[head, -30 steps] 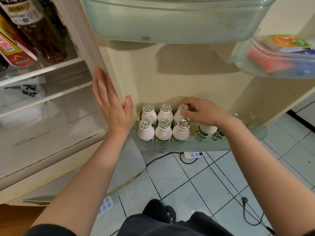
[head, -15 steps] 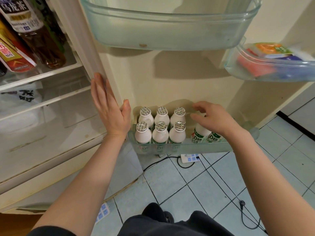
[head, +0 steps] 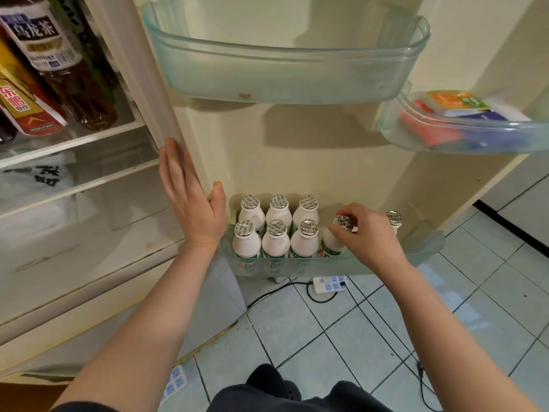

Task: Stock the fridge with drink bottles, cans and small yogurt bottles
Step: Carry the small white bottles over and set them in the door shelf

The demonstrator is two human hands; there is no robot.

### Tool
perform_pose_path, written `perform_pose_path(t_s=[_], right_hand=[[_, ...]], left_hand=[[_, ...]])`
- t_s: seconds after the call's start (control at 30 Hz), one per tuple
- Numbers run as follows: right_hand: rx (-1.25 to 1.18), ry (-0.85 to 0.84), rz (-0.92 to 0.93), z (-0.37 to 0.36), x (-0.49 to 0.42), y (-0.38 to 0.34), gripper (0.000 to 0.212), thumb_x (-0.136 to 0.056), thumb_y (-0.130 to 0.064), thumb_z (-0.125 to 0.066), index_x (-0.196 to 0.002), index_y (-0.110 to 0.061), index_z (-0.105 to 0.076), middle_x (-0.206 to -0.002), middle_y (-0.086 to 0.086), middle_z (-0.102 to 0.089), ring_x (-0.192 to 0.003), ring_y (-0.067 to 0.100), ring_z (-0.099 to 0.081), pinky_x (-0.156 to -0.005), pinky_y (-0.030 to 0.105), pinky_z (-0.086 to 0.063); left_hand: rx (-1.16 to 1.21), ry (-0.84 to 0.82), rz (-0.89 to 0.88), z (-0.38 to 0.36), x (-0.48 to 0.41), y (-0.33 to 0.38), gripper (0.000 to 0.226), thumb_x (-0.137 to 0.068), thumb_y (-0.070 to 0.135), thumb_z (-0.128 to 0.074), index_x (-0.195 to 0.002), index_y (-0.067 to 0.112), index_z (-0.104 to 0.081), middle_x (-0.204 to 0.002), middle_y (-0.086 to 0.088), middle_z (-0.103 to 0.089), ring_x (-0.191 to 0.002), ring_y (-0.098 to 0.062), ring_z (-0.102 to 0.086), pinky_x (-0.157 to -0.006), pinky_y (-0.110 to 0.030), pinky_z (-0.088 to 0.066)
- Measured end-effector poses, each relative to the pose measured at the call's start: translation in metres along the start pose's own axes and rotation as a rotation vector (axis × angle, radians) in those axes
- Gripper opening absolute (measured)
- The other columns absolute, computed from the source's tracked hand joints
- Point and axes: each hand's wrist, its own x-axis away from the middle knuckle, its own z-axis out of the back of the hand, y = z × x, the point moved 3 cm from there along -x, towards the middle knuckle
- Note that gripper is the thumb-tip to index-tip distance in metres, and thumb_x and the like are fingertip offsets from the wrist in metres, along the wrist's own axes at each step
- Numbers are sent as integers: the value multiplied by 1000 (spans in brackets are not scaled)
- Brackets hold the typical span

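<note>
Right hand pinches a yogurt bottle by its cap, tilting it upright beside the six-pack cluster; left hand, fingers flat, steadies the door.

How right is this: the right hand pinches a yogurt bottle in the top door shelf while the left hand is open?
Wrong in one place. The head view shows the right hand pinching the yogurt bottle in the bottom door shelf, not the top. The left hand is open.
</note>
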Motion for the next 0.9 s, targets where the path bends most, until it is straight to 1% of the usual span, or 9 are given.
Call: perform_pose_path(t_s=[0.07, 0.17, 0.27, 0.47, 0.53, 0.6, 0.67, 0.8, 0.9], right_hand=[[-27, -66, 33, -2, 2, -4, 27, -83, -28, -68, -107, -16, -64, -93, -2, -65, -87, 17, -60, -74, 28, -47], [-50, -92, 49, 0, 3, -5, 26, -84, -27, -67, -108, -17, -64, -90, -5, -62, -86, 15, -59, -76, 28, -48], [-50, -137, 65, 2, 3, -5, 26, -85, -27, -66, -109, -18, -63, -94, -6, -63, -88, 15, -59, -79, 29, -48], [-38, -207, 102, 5, 3, -5, 28, -86, -26, -66, -112, -17, -62, -101, 0, -66, -92, 19, -60, -83, 36, -50], [-41, -206, 110, 4, 3, -4, 28, -86, -26, -65, -112, -18, -62, -100, -1, -65, -91, 18, -60, -82, 35, -50], [-49, -186, 113, 1, 5, -2, 27, -86, -26, -65, -112, -19, -61, -98, -3, -65, -89, 17, -59, -79, 30, -49], [-74, -155, 108, -1, 7, 0, 28, -86, -26, -64, -113, -20, -60, -96, -4, -63, -90, 16, -60, -78, 29, -49], [-88, -124, 112, -7, 11, 4, 40, -86, -28, -63, -125, -19, -55, -112, -1, -64, -99, 17, -59, -82, 28, -47], [-74, -98, 123, -6, 12, 6, 42, -87, -31, -62, -126, -19, -55, -116, -1, -64, -103, 17, -59, -81, 26, -45]], left_hand=[[-6, 0, 2, 0, 0, 0, 61, -95, 34, -33, -142, -3, -25, -149, -21, -20, -141, -30, -19, -117, -38, -14], [-7, -3, 11, 0, 1, 0, 61, -96, 35, -33, -143, -3, -25, -149, -22, -21, -141, -30, -19, -117, -38, -15], [-14, -7, 18, 1, 1, 1, 61, -98, 37, -30, -142, -5, -26, -148, -26, -24, -140, -34, -21, -117, -40, -16], [-17, -23, 31, 2, 0, 3, 60, -93, 28, -36, -143, -4, -25, -149, -26, -24, -140, -35, -21, -118, -39, -14], [-24, -24, 31, 2, 0, 3, 60, -93, 27, -36, -143, -5, -26, -149, -27, -25, -140, -36, -21, -118, -39, -14], [-33, -27, 38, 3, 0, 2, 60, -92, 27, -37, -143, -5, -26, -149, -27, -25, -140, -35, -21, -118, -39, -14], [-34, -29, 42, 3, 0, 3, 61, -92, 26, -37, -142, -6, -27, -149, -27, -25, -140, -34, -21, -118, -38, -14], [-40, -42, 54, 3, 0, 4, 62, -90, 23, -39, -141, -9, -28, -149, -29, -25, -140, -35, -21, -118, -39, -14], [-46, -56, 66, 5, 0, 6, 62, -90, 24, -39, -140, -12, -30, -149, -30, -24, -140, -35, -21, -118, -40, -15]])
